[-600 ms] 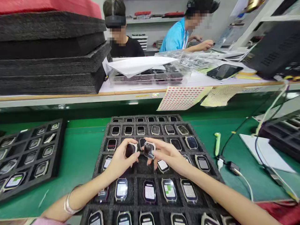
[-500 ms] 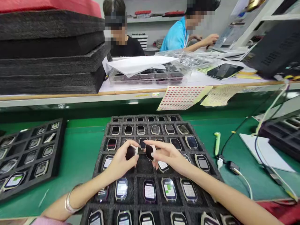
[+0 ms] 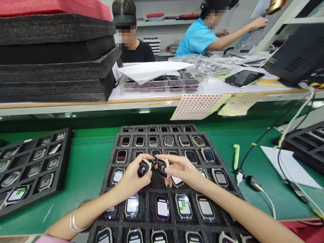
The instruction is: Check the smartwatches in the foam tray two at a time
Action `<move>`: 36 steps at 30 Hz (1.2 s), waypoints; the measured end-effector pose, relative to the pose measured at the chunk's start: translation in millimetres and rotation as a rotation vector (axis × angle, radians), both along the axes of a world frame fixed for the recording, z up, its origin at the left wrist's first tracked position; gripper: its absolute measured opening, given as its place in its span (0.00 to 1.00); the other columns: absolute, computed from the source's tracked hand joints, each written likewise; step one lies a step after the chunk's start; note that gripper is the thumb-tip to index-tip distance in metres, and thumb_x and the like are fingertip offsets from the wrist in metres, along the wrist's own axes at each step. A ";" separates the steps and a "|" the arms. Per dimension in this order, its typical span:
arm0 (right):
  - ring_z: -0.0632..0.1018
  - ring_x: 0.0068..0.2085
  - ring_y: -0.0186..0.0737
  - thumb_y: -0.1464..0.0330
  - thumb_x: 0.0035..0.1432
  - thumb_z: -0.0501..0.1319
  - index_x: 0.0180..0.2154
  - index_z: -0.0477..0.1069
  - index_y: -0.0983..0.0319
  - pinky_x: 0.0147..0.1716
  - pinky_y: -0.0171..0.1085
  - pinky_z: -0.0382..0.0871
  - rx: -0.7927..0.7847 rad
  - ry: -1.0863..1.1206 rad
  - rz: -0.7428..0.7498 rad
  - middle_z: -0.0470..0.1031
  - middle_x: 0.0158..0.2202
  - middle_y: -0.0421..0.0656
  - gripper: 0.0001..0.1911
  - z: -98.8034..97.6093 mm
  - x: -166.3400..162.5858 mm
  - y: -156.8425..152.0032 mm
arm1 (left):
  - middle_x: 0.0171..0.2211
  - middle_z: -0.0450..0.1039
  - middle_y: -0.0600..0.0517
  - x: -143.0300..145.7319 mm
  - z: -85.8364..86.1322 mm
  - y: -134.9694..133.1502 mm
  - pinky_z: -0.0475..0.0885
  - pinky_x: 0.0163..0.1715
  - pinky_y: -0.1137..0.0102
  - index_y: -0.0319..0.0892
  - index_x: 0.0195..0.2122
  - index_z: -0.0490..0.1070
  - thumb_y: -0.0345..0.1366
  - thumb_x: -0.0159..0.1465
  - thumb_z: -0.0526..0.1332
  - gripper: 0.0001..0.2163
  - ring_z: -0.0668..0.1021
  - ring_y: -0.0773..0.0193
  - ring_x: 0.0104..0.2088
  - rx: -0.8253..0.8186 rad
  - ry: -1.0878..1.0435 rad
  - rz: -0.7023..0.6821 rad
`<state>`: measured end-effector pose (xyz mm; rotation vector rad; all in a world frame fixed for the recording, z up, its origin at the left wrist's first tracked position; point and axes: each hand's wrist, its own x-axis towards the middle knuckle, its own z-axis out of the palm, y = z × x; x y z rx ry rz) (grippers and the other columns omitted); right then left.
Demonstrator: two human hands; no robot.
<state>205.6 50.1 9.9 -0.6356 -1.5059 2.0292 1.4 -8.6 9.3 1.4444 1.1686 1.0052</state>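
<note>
Each of my hands holds a smartwatch body without a strap, just above the middle of a black foam tray (image 3: 138, 226). My left hand (image 3: 131, 173) is closed around one watch (image 3: 144, 168), whose dark screen shows a lit picture. Between thumb and fingers, my right hand (image 3: 183, 170) grips a second watch (image 3: 162, 167), its screen lit in a similar way. The two watches are apart, side by side. Below them several more watches lie in the tray's compartments, such as one with a white and green screen (image 3: 183, 206).
At the left lies another foam tray (image 3: 65, 158) with watches. A stack of black foam (image 3: 55, 71) stands on the shelf, near a phone (image 3: 244, 78) and clear plastic boxes. Cables, a green pen-like item (image 3: 236, 157) and white paper (image 3: 291, 167) lie right. Two people sit opposite.
Both held watches' screens have gone from black to lit. My hands stay nearly in place. Across the shelf, the person in blue has stretched an arm out to the right.
</note>
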 end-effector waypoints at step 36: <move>0.76 0.22 0.35 0.65 0.56 0.66 0.57 0.65 0.67 0.24 0.32 0.72 -0.026 -0.072 0.006 0.76 0.23 0.41 0.28 5.9 0.3 -6.5 | 0.35 0.67 0.55 1.8 8.7 -4.6 0.65 0.38 0.72 0.44 0.43 0.62 0.25 0.57 0.55 0.13 0.70 0.64 0.35 0.034 0.086 -0.019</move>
